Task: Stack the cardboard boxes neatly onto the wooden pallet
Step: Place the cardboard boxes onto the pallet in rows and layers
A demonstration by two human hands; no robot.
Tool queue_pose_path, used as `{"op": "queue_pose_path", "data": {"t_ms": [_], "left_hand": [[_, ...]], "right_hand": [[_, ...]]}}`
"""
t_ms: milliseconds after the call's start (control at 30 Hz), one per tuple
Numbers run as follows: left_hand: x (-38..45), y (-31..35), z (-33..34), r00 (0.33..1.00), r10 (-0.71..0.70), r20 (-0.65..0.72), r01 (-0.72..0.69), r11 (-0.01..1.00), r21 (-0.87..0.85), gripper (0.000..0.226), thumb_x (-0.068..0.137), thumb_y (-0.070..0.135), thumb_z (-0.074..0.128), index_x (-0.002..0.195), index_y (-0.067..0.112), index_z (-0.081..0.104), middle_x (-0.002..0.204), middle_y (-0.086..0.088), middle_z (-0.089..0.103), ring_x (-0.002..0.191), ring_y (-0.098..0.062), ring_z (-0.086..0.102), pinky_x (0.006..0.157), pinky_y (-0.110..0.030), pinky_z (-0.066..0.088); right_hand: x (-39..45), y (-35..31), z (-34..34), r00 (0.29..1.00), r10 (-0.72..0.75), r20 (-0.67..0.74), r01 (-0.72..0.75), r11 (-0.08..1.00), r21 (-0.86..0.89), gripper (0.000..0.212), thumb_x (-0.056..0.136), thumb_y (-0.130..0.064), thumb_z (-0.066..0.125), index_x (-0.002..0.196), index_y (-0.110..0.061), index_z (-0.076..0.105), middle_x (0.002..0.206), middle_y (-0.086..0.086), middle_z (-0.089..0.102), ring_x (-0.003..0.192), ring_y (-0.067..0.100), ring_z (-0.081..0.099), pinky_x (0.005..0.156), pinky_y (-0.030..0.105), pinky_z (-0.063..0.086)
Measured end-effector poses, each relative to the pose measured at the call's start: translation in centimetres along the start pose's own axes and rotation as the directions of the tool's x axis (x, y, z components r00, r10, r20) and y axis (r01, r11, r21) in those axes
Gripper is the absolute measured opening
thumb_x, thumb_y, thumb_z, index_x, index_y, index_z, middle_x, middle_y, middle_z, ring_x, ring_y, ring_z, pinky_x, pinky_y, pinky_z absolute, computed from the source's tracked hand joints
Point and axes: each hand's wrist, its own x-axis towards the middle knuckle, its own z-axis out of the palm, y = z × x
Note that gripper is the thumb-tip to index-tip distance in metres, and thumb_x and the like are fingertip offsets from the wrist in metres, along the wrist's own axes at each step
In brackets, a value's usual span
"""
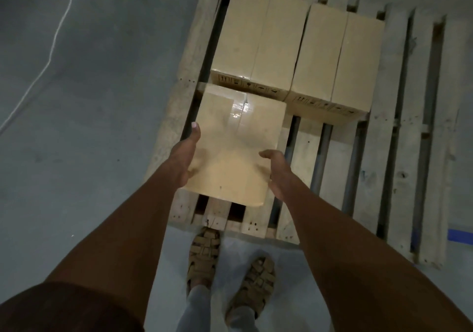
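Two boxes (294, 47) side by side on pallet (378, 152) — third box (235, 147) in front, left
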Motion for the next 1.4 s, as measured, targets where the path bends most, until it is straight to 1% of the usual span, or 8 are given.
{"op": "queue_pose_path", "data": {"t_ms": [233,467,800,967,1033,1200,1267,1400], "left_hand": [[1.1,1.5,-0.1,1.0,-0.008,0.008,0.007,1.0,0.021,0.095,0.071,0.088,0.055,0.143,0.027,0.047,0.146,-0.003,0.048,0.13,-0.032,0.047,0.111,-0.058,0.038],[1.8,1.3,0.7,0.999,0.031,-0.017,-0.03,1.0,0.001,0.082,0.084,0.08,0.051,0.145,0.026,0.043,0.151,-0.004,0.044,0.134,-0.031,0.044,0.114,-0.056,0.035],[2.0,2.1,0.9,0.997,0.069,0.023,-0.071,0.995,0.075,0.095,0.076,0.091,0.043,0.15,0.032,0.041,0.155,0.0,0.042,0.139,-0.029,0.04,0.115,-0.059,0.03],[2.2,1.6,0.9,0.998,0.061,-0.03,-0.06,0.997,0.056,0.08,0.088,0.078,0.045,0.147,0.025,0.042,0.153,-0.002,0.043,0.137,-0.03,0.041,0.116,-0.057,0.033],[2.2,1.5,1.0,0.997,0.06,-0.041,-0.058,0.997,0.051,0.077,0.089,0.077,0.045,0.146,0.025,0.042,0.152,-0.002,0.044,0.136,-0.03,0.041,0.115,-0.055,0.034],[2.3,1.8,1.2,0.996,0.067,-0.054,-0.064,0.996,0.055,0.082,0.087,0.078,0.046,0.149,0.024,0.04,0.155,-0.003,0.041,0.139,-0.031,0.039,0.116,-0.056,0.033],[2.6,1.6,1.1,0.996,0.075,-0.054,-0.071,0.996,0.059,0.084,0.087,0.079,0.047,0.15,0.024,0.038,0.156,-0.003,0.04,0.14,-0.031,0.039,0.117,-0.056,0.032],[2.7,1.3,0.9,0.998,0.06,-0.034,-0.058,0.996,0.071,0.09,0.084,0.081,0.046,0.153,0.023,0.036,0.158,-0.004,0.038,0.141,-0.033,0.039,0.116,-0.056,0.033]], "right_hand": [[0.1,-1.1,0.3,1.0,0.014,-0.025,-0.012,0.998,0.061,0.032,0.091,-0.025,0.059,0.122,-0.02,0.056,0.108,0.007,0.062,0.094,0.026,0.059,0.068,0.036,0.047],[0.7,-1.9,0.3,0.999,0.018,-0.052,-0.015,0.997,0.074,0.029,0.093,-0.024,0.057,0.121,-0.02,0.051,0.103,0.005,0.059,0.091,0.025,0.057,0.067,0.037,0.046],[1.0,-2.3,-0.1,0.998,-0.004,-0.069,0.009,0.998,0.069,0.03,0.094,-0.021,0.057,0.123,-0.019,0.051,0.101,0.004,0.058,0.089,0.023,0.055,0.063,0.035,0.042],[0.8,-2.1,0.2,0.999,-0.002,-0.049,0.005,0.998,0.057,0.029,0.092,-0.021,0.058,0.12,-0.02,0.053,0.104,0.005,0.059,0.092,0.025,0.056,0.07,0.037,0.046],[0.9,-2.0,0.2,0.999,-0.004,-0.052,0.007,0.998,0.058,0.02,0.091,-0.021,0.059,0.111,-0.022,0.055,0.104,0.005,0.059,0.093,0.025,0.056,0.075,0.039,0.048],[1.0,-2.0,-0.1,0.999,0.001,-0.036,0.002,0.998,0.07,0.013,0.091,-0.021,0.059,0.103,-0.024,0.054,0.104,0.006,0.059,0.093,0.026,0.057,0.078,0.04,0.049],[1.0,-2.0,0.0,0.999,0.001,-0.033,0.001,0.998,0.063,0.016,0.091,-0.021,0.059,0.106,-0.023,0.054,0.104,0.006,0.059,0.093,0.025,0.057,0.074,0.039,0.049],[0.8,-2.1,0.1,1.0,0.005,-0.023,-0.004,0.999,0.033,0.032,0.091,-0.024,0.06,0.121,-0.021,0.051,0.108,0.007,0.059,0.094,0.026,0.057,0.079,0.04,0.049]]}}
